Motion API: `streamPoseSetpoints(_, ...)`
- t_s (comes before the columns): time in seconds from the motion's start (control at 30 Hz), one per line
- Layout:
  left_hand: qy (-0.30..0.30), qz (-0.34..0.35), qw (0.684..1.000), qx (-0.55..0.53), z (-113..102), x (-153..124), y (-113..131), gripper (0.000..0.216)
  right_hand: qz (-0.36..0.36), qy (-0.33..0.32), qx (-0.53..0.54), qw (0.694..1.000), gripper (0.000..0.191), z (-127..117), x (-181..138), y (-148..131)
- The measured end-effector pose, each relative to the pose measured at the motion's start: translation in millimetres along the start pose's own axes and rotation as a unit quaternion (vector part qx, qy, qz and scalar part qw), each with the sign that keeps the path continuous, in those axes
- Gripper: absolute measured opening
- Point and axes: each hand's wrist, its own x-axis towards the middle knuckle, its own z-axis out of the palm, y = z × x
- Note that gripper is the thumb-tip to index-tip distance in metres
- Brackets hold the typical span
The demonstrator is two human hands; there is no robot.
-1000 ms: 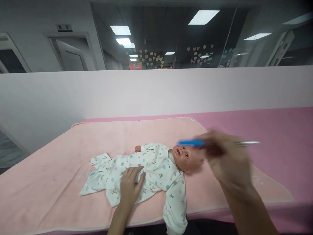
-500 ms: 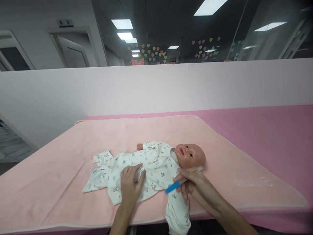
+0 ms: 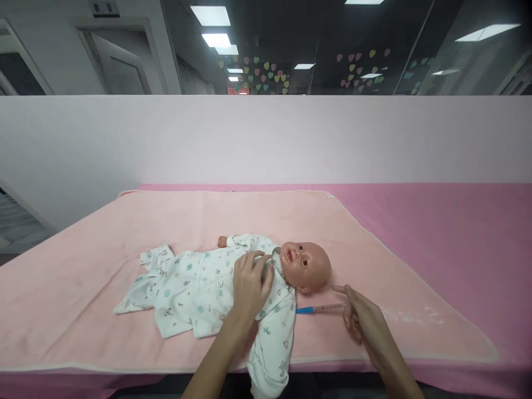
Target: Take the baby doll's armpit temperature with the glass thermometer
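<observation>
A baby doll (image 3: pixel 307 265) in white printed clothes lies on its back, its head to the right and one sleeved arm hanging over the front edge. My left hand (image 3: pixel 251 280) rests on the doll's upper chest near the collar, fingers spread and slightly bent. Beside the doll's shoulder, below its head, a slim clear stick with fine markings and a blue end, like a thermometer (image 3: pixel 326 308), lies on the peach blanket (image 3: pixel 199 213). My right hand (image 3: pixel 361 315) is at its right end, index finger stretched out and the other fingers loosely curled; it appears to have released the stick.
The blanket covers a pink padded surface (image 3: pixel 469 238). Behind it runs a low white wall (image 3: pixel 266 138), with dark glass bearing heart stickers above. A door (image 3: pixel 120 66) stands at the back left. The front edge of the padding is close to me.
My left hand has moved up from the doll's belly to its chest. My right hand has shifted right, and the thermometer-like stick has gone from that hand to the blanket. The view has shifted.
</observation>
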Motion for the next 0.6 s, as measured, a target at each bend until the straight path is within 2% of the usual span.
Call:
streamPoseSetpoints(0.1, 0.009, 0.006, 1.000, 0.009, 12.5, -4.4, -0.2, 0.018, -0.040, 0.114, 0.029, 0.992, 0.053, 1.3, -2.4, -0.9)
streamPoseSetpoints(0.17, 0.025, 0.015, 1.000, 0.003, 13.7, -9.9, -2.6, 0.018, -0.070, 0.162, 0.050, 0.983, 0.048, 16.2, -8.3, -3.4)
streamPoseSetpoints(0.2, 0.034, 0.019, 0.999, -0.001, 13.2, -12.5, -3.4, 0.018, -0.082, 0.166, 0.058, 0.981, 0.045, 28.2, -11.7, -5.2)
streamPoseSetpoints(0.27, 0.052, 0.026, 0.998, -0.010, 11.3, -17.1, -3.8, 0.018, -0.099, 0.123, 0.056, 0.986, 0.040, 59.5, -16.9, -8.5)
streamPoseSetpoints(0.37, 0.078, 0.032, 0.996, -0.028, 9.3, -23.0, -4.2, 0.014, -0.142, -0.014, 0.005, 0.990, 0.036, 112.5, -16.6, -9.9)
streamPoseSetpoints(0.4, 0.085, 0.032, 0.995, -0.033, 8.8, -24.9, -4.9, 0.014, -0.167, -0.034, -0.013, 0.985, 0.034, 128.0, -14.4, -8.6)
streamPoseSetpoints(0.5, 0.095, 0.021, 0.994, -0.043, 6.7, -30.7, -8.0, 0.014, -0.247, -0.002, -0.054, 0.967, 0.030, 159.0, -6.8, -0.2)
streamPoseSetpoints(0.6, 0.101, 0.008, 0.993, -0.054, 4.4, -34.8, -9.5, 0.014, -0.286, 0.032, -0.085, 0.954, 0.032, 165.6, -3.5, 9.4)
